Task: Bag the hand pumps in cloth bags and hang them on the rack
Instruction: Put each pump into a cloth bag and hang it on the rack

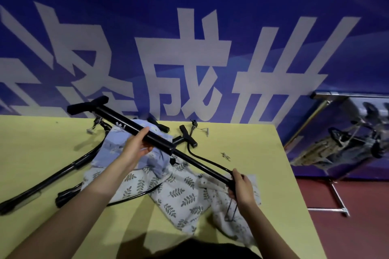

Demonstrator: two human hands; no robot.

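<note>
A long black hand pump (pixel 160 141) is lifted above the yellow table (pixel 42 149), its T-handle up at the far left and its base low at the right. My left hand (pixel 136 147) grips its barrel in the middle. My right hand (pixel 240 187) grips the base end, where a hose and thin foot rods hang down. Under the pump lie cloth bags: a white one with a leaf print (pixel 181 193) and a blue one (pixel 117 149).
More black pumps lie on the table: two at the left (pixel 48 178) and one at the back (pixel 187 139). A small metal part (pixel 225 156) lies near the right edge. A metal rack (pixel 336 143) with hanging bags stands at the right on the red floor.
</note>
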